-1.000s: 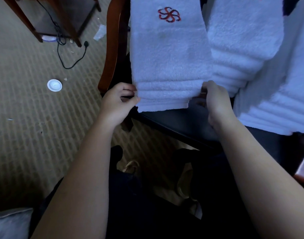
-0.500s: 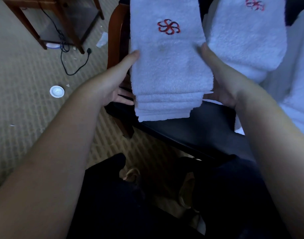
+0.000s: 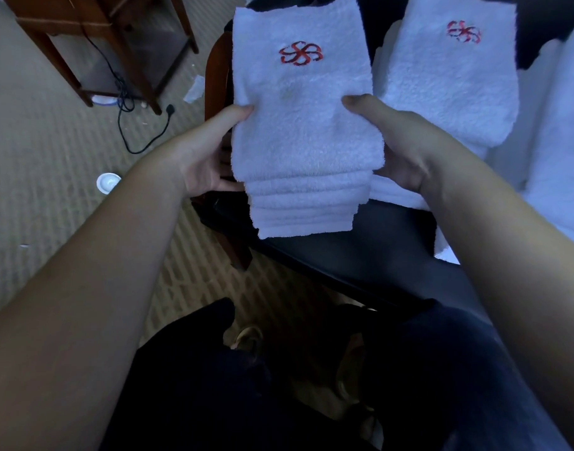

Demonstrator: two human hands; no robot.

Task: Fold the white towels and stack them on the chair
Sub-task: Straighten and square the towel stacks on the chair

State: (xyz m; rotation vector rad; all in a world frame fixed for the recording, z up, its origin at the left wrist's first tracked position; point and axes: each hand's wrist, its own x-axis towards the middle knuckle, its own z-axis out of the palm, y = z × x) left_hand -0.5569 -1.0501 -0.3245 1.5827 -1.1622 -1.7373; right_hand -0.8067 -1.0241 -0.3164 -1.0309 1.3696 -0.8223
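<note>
Left hand (image 3: 205,159) and right hand (image 3: 401,148) pinch the towel stack (image 3: 307,131)

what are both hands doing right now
Left hand: grips the towel stack by its left edge, thumb on top.
Right hand: grips the same stack's right edge, thumb on top.

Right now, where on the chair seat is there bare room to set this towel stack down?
The dark seat is bare along its front edge, this side of the held stack and left of the loose towels. Farther back, the second logo stack crowds it.
</note>
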